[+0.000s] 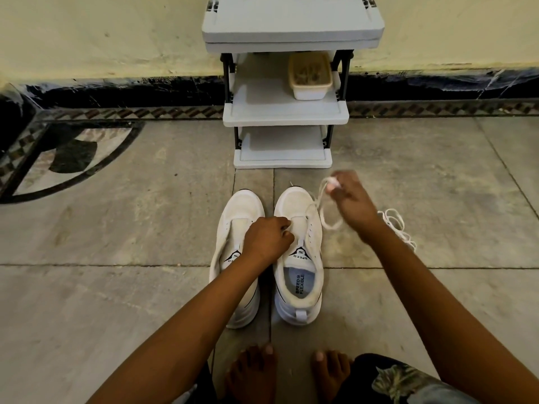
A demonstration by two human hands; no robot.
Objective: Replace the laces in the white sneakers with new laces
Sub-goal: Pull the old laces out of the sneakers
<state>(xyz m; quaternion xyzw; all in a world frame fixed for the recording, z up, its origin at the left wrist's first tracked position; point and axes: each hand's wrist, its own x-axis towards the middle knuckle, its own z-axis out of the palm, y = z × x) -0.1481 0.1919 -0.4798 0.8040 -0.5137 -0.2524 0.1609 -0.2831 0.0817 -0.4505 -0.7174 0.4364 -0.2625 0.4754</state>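
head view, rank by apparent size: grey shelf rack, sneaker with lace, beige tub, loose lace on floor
1. grey shelf rack
2. sneaker
3. beige tub and loose lace look alike; tub is farther, so unranked

Brightness: dim indoor light with a warm, yellowish cast on the wall point(87, 30).
Shadows: soft and faint, darkest under the tiers of the shelf rack point(285, 116).
Motion blur: the right hand point(354, 202) and the lace point(330, 227) it pinches are smeared.
Sharpness: the left hand point(267, 240) and the sneaker point(303, 287) it grips are crisp, with the insole print readable.
Distortion: floor point(116, 287) joints and skirting point(131, 88) bow toward the edges.
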